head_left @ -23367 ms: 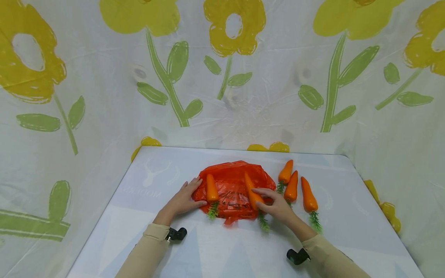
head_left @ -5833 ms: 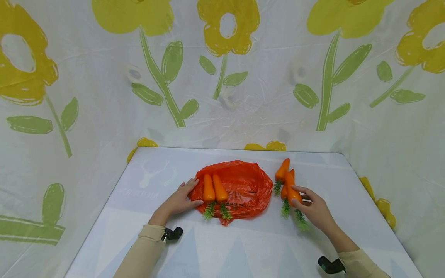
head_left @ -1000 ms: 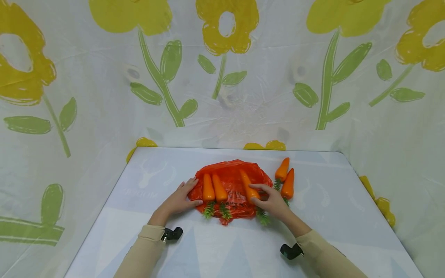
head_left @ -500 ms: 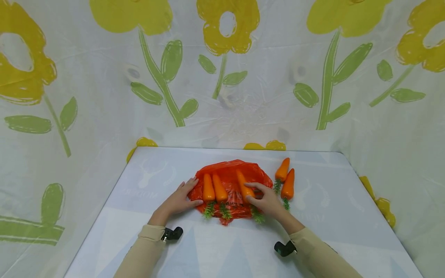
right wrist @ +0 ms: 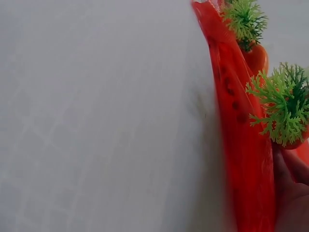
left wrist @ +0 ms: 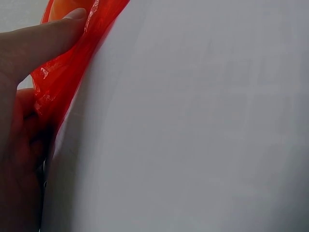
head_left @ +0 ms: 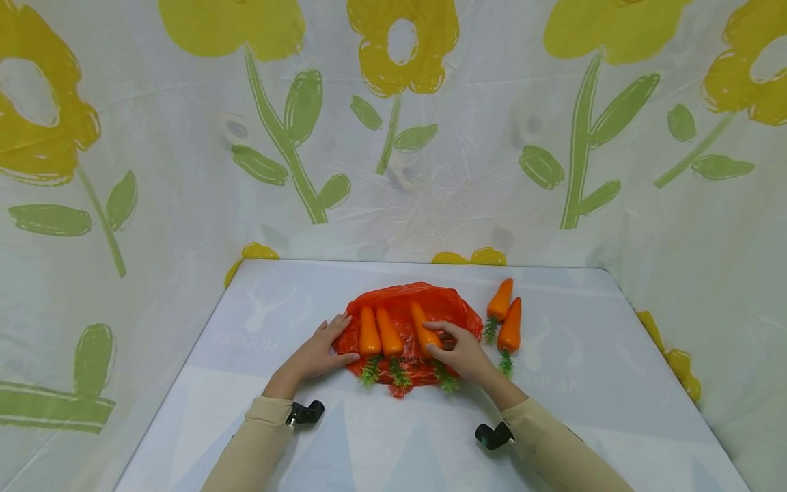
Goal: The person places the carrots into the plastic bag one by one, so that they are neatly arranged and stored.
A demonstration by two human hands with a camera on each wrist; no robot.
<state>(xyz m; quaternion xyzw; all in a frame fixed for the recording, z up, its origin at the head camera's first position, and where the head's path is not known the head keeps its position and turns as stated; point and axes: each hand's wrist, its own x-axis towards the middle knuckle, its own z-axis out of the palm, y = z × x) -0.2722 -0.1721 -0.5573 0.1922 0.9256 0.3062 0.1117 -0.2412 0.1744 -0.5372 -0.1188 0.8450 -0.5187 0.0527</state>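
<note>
A red plastic bag [head_left: 424,362] lies flat on the table, with two toy carrots [head_left: 369,335] side by side on its left half, green tops toward me. My right hand [head_left: 461,352] pinches a third carrot [head_left: 421,328] between thumb and fingers, over the bag's middle, its tip pointing away. The leafy green top [right wrist: 285,104] of that carrot shows close up in the right wrist view. My left hand [head_left: 316,355] holds the bag's left edge; in the left wrist view the thumb [left wrist: 58,38] lies over the red plastic and the other fingers are partly hidden.
Two more carrots, one farther back [head_left: 501,299] and one nearer [head_left: 510,326], lie close together on the white table [head_left: 602,410], right of the bag. A curtain [head_left: 467,205] printed with yellow flowers surrounds the table at the back and sides.
Earlier, carrots lay apart on the right; one was picked up and brought onto the bag. Over the last second my right hand slid it left toward the pair. My left hand stayed put.
</note>
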